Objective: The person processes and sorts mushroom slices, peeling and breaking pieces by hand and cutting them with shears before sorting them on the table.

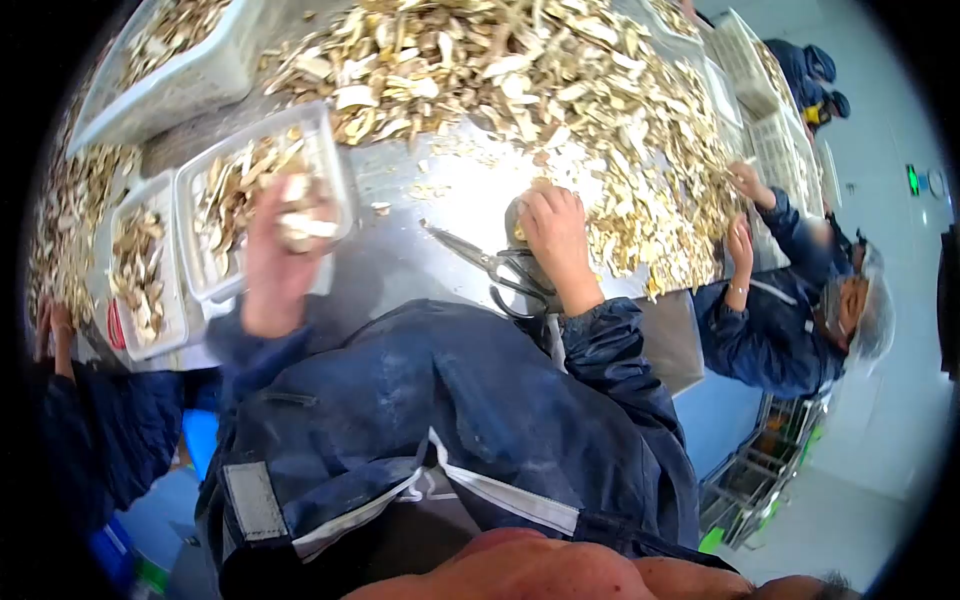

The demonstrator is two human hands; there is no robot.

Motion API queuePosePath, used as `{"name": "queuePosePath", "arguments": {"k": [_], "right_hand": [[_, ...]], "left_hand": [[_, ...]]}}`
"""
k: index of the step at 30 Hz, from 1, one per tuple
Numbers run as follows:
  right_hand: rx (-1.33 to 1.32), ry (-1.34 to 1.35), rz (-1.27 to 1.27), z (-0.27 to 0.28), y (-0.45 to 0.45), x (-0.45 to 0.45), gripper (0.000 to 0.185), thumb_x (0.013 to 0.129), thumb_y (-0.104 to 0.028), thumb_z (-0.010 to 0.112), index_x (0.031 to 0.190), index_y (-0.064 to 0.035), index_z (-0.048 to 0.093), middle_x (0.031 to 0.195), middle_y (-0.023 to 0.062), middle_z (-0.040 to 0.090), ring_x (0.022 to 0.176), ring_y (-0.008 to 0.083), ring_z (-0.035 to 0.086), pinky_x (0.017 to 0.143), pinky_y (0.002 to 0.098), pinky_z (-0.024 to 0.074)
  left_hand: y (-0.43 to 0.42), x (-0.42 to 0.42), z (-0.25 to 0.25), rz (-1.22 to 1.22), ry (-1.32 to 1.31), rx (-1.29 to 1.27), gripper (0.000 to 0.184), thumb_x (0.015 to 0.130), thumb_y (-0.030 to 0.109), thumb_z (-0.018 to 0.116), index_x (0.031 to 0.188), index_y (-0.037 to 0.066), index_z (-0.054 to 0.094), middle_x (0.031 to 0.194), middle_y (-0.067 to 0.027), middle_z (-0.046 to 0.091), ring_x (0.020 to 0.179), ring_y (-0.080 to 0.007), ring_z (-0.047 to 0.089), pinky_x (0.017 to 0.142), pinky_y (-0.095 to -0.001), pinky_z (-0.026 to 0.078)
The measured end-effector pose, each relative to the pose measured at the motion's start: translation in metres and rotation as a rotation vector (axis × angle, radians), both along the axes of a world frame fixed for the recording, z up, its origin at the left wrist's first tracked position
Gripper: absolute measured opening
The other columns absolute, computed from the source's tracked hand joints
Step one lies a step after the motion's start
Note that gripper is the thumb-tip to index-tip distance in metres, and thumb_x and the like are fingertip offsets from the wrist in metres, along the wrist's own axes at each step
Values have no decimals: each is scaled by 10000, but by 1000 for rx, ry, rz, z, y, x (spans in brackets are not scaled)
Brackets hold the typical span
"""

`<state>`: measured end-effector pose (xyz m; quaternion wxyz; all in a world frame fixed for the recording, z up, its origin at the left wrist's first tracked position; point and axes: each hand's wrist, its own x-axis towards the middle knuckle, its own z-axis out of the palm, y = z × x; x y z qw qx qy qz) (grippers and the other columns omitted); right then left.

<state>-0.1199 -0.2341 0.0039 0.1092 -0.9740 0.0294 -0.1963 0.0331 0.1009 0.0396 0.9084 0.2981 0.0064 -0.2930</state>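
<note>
Between its fingers the left hand (272, 255) grips thin cream-brown slices (307, 227), probably light, brittle, best pinched across flat faces; whether the right hand (553, 228) holds any, I cannot tell

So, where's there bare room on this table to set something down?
The best patch is bare metal tabletop between the white tray under your left hand and the scissors. Just beyond it, scattered bits lie. It's crowded farther out, under heaped pale slices, and around your right hand, between scissors and slices.
</note>
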Motion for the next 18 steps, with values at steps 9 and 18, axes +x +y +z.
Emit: {"name": "queuePosePath", "arguments": {"k": [9, 18], "right_hand": [[15, -196, -300, 16, -71, -2, 149, 870, -169, 653, 967, -62, 692, 982, 128, 658, 922, 321, 611, 829, 438, 470], [105, 104, -344, 13, -45, 96, 287, 830, -321, 717, 898, -43, 720, 872, 189, 705, 814, 371, 688, 743, 445, 542]], "left_hand": [[105, 58, 30, 482, -740, 1311, 409, 958, 310, 651, 1268, 49, 594, 1067, -124, 665, 882, -200, 656, 718, -300, 499], [63, 39, 42, 505, -1390, 1728, 480, 955, 312, 639, 1338, 38, 546, 1273, -215, 594, 1183, -397, 556, 1011, -450, 431]]}}
